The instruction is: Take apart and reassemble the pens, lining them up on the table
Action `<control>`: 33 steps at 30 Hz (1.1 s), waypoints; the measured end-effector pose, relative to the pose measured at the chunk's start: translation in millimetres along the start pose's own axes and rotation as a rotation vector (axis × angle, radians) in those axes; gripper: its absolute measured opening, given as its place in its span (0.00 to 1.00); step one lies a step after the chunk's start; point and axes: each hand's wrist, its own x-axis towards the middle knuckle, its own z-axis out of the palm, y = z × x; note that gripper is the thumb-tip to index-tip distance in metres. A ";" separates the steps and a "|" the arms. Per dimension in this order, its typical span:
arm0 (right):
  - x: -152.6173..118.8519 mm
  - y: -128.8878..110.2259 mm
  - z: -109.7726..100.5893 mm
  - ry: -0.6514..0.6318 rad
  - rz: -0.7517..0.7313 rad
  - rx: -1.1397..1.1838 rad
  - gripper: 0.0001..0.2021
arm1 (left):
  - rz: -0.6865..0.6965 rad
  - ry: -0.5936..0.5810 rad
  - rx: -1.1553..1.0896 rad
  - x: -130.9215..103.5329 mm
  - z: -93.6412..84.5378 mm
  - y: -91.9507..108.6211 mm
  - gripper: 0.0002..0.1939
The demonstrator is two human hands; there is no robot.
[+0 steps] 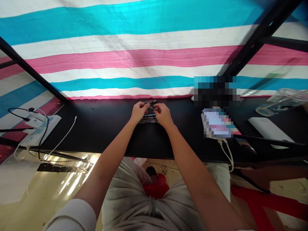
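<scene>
Above the black table, my left hand (139,111) and my right hand (162,113) are close together, fingers pinched on the two ends of a small dark pen-like piece (151,108). Several slim pens (148,119) lie side by side on the table just below and between my hands. Another pen (151,101) rests behind my fingertips, partly hidden by my left hand. The held piece is too small to make out fully.
A white power strip (43,131) with plugs and cables sits at the left. On the right are a blurred phone-like device (218,123), a white box (270,132) and a clear plastic jar (281,102). Black frame bars and a striped sheet (134,57) enclose the table (101,128).
</scene>
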 end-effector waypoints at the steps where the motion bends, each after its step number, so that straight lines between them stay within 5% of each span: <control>1: 0.0 -0.7 -0.1 -0.003 -0.003 0.001 0.14 | 0.006 0.002 0.017 -0.5 -0.1 0.3 0.18; 7: 0.0 -3.6 0.1 -0.003 0.064 0.060 0.13 | 0.079 -0.117 -0.080 3.0 -2.9 0.8 0.05; 11: -0.9 -3.3 0.6 -0.009 0.109 0.061 0.15 | 0.098 -0.196 -0.134 4.6 -0.2 -0.1 0.08; 18: -1.9 -5.3 0.7 -0.020 0.030 -0.001 0.11 | 0.101 0.021 0.134 0.9 -0.7 2.2 0.17; 26: -2.6 -4.2 -0.2 -0.031 0.077 0.073 0.04 | 0.040 -0.089 0.004 3.2 -3.8 0.8 0.12; 33: -1.9 -3.1 0.4 -0.027 0.103 0.081 0.11 | -0.092 -0.111 -0.187 1.3 -0.9 4.9 0.07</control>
